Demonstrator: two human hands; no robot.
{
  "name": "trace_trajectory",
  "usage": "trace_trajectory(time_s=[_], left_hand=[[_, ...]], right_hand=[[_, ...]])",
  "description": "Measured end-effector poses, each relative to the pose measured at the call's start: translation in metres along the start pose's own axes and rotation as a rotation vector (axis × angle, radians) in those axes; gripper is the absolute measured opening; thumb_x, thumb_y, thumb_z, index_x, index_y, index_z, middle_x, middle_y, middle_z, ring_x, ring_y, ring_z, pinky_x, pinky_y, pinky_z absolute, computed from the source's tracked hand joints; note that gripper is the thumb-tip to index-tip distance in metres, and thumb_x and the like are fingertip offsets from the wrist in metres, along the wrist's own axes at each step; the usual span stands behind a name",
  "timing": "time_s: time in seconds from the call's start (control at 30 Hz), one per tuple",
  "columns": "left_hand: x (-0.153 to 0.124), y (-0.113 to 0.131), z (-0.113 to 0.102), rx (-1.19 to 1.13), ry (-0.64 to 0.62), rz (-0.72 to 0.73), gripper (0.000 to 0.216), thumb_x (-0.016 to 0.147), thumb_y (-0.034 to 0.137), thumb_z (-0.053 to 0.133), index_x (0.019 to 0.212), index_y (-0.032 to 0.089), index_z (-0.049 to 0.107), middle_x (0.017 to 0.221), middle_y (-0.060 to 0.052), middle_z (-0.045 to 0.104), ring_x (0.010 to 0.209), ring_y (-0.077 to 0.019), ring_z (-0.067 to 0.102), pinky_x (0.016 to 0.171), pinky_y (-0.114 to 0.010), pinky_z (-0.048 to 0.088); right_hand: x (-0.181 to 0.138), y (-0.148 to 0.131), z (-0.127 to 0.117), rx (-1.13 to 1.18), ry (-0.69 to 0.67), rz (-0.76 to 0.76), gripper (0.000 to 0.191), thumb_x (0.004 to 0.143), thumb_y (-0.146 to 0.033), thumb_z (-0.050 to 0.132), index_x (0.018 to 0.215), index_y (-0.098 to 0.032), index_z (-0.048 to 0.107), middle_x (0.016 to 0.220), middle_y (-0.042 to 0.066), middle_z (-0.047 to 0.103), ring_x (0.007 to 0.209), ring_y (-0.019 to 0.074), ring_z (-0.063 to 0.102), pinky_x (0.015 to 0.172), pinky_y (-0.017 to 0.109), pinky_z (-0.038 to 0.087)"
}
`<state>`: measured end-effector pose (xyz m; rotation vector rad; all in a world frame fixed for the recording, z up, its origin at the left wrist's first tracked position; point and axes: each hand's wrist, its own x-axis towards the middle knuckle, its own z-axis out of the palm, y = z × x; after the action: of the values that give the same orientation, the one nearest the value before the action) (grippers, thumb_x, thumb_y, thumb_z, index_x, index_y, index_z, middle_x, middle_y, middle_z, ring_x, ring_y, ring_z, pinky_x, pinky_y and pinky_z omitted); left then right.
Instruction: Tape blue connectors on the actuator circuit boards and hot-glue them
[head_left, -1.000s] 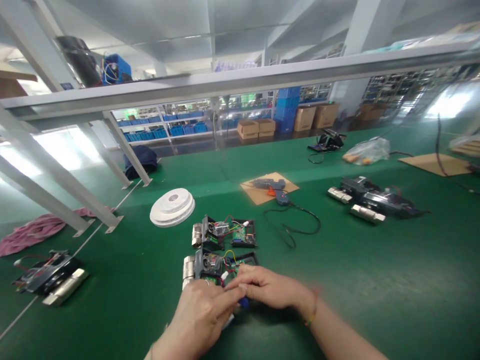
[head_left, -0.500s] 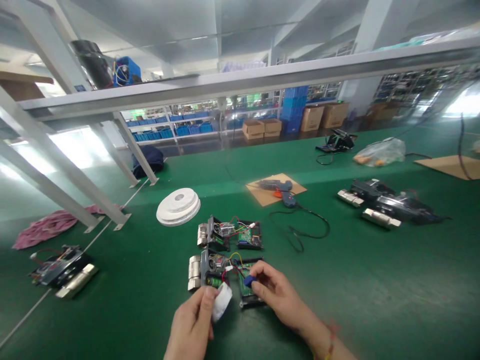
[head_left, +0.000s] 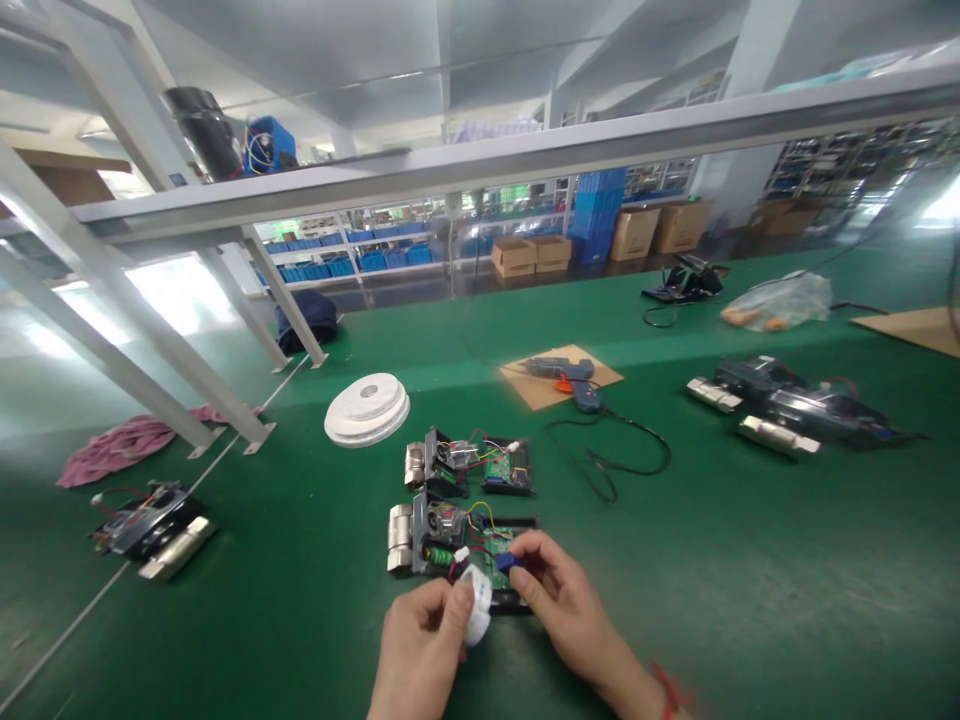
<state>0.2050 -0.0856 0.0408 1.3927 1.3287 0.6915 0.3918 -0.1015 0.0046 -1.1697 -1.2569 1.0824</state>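
Between the thumb and fingers of my left hand (head_left: 429, 640) is a crumpled white piece (head_left: 478, 606), perhaps paper or tape backing. My right hand (head_left: 562, 600) pinches a small blue block-shaped part (head_left: 505, 562) over a green circuit board (head_left: 498, 545). That board sits in the right half of an opened black device (head_left: 427, 535), wired to its left half, which carries a metal valve body (head_left: 400, 538). Just behind lies a second opened device (head_left: 444, 462) of the same kind. My hands cover the front part of the nearer circuit board.
A white roll (head_left: 367, 408) lies behind the devices to the left. A glue gun (head_left: 574, 375) rests on cardboard (head_left: 536, 395), its cable (head_left: 637, 470) looping rightward. More valve units (head_left: 787, 400) lie right and left (head_left: 161, 535). A pink cloth (head_left: 120, 447) lies by the shelf legs.
The view has shifted a little, so the bench appears further right. My left hand with the white piece has come closer to my right hand, which still pinches the blue part.
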Motion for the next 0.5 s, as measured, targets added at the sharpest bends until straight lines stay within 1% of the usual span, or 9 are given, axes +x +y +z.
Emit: trace_trajectory(time_s=[0.07,0.17,0.33,0.4,0.5], left_hand=[[0.002,-0.003,0.001,0.05,0.015,-0.002,0.073,0.071,0.089,0.05,0.057,0.018,0.052,0.053,0.0,0.047,0.054,-0.0138,0.046,0.053,-0.025,0.031],[0.003,-0.011,0.002,0.11,0.028,-0.002,0.067,0.071,0.084,0.056,0.059,0.018,0.051,0.054,0.002,0.046,0.055,-0.0126,0.042,0.055,-0.025,0.028],[0.003,-0.023,0.002,0.126,-0.057,0.025,0.06,0.076,0.078,0.054,0.074,0.018,0.058,0.059,0.003,0.048,0.057,-0.0137,0.044,0.055,-0.025,0.028],[0.003,-0.022,0.0,0.136,-0.067,0.027,0.055,0.078,0.073,0.054,0.078,0.018,0.061,0.06,0.003,0.049,0.059,-0.0143,0.045,0.056,-0.025,0.029],[0.001,-0.015,-0.001,0.207,-0.035,0.055,0.045,0.082,0.063,0.056,0.085,0.02,0.066,0.064,0.002,0.053,0.061,-0.0145,0.046,0.058,-0.025,0.03]], right_hand=[[0.0,0.0,0.0,-0.014,-0.005,-0.016,0.035,0.092,-0.054,0.058,0.098,-0.019,0.061,0.087,0.003,0.058,0.081,0.017,0.054,0.075,0.029,0.045],[0.0,0.001,0.0,-0.003,0.014,-0.031,0.034,0.092,-0.053,0.059,0.097,-0.019,0.061,0.086,0.002,0.058,0.079,0.016,0.054,0.073,0.027,0.045],[0.001,0.001,0.002,0.099,0.054,0.026,0.038,0.087,-0.055,0.065,0.095,-0.018,0.062,0.082,0.001,0.059,0.071,0.0133,0.055,0.064,0.024,0.046],[0.001,0.002,0.001,0.12,0.053,0.046,0.04,0.086,-0.056,0.066,0.096,-0.018,0.062,0.079,0.001,0.06,0.068,0.0128,0.056,0.062,0.024,0.046],[-0.002,0.002,0.0,0.121,0.038,0.059,0.037,0.087,-0.053,0.066,0.098,-0.018,0.062,0.079,0.001,0.061,0.068,0.0134,0.059,0.063,0.025,0.049]])
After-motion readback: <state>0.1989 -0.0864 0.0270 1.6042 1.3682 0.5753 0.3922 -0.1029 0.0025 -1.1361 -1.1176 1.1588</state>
